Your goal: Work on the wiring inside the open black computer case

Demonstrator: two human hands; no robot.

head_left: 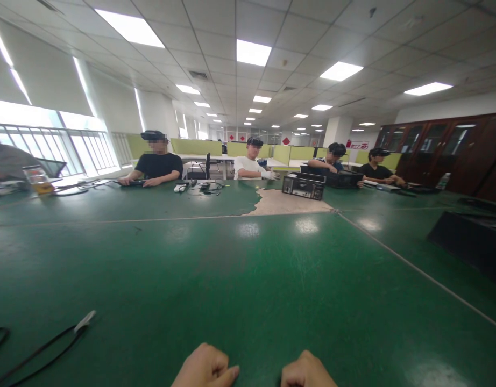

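Observation:
My left hand point(206, 367) rests at the near edge of view over the green tabletop point(256, 290), its fingers curled into a loose fist and the thumb pointing right. My right hand point(306, 371) lies a short way to the right, also curled closed, partly cut off by the bottom of the picture. A gap of green surface separates the two, and no object shows in either. The thing nearest my left hand is a black cable point(50, 344) with a whitish tag or tie point(85, 321) on it, well off to the left.
Across the table several people work. A black, box-shaped device point(303, 186) stands on a bare patch point(272, 203) where the green covering is torn. A dark case point(469, 242) sits at right. A jar of amber liquid point(38, 180) and small devices with cables point(205, 186) lie farther back.

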